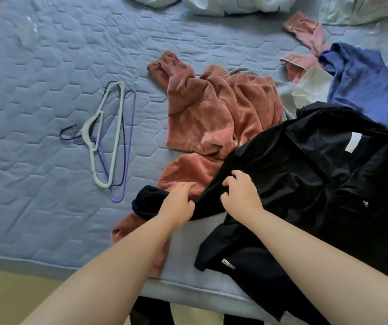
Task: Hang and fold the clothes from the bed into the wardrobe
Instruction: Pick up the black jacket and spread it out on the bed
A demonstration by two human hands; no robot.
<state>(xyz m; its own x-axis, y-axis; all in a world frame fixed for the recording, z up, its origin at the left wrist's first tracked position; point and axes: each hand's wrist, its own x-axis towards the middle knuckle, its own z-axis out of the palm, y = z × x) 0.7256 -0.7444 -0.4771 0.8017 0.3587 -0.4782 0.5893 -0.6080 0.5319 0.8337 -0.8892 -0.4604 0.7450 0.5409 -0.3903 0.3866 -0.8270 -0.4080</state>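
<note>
Bed point(47, 66): blue mattress cover quilted in hexagons; its near edge runs across the lower part of the view, with yellowish floor point(0, 289) below it.

Black garment point(305, 172): dark smooth fabric, crumpled, on the right near side of the bed. One part hangs over the mattress edge. A white rectangular label point(352, 141) shows near its upper part. It overlaps the lower right of the rust garment.

Rust-coloured velvety garment point(211, 113): spread loosely at the centre of the bed, one sleeve reaching away, another part trailing toward the near edge under the black fabric.

Left hand point(179, 205): bare forearm, fingers curled, pinching a fold of the black garment beside its rolled dark end.

Right hand point(242, 193): just beside the left, fingers bent and gathering the same black fold from the other side.

Pale grey-green plastic hanger point(116, 127): flat on the cover, well left of the clothes, hook pointing left.

Thin purple hanger point(128, 148): lying under and partly beside the pale one; a third, darker thin hanger seems stacked with them.

Blue knit garment point(364, 85): far right, touching the black garment's upper edge.

White cloth point(310, 87): between the rust and blue garments.

Pink garment point(305, 36): beyond the blue one.

Pale bedding point(235, 5): bunched along the far edge.
</note>
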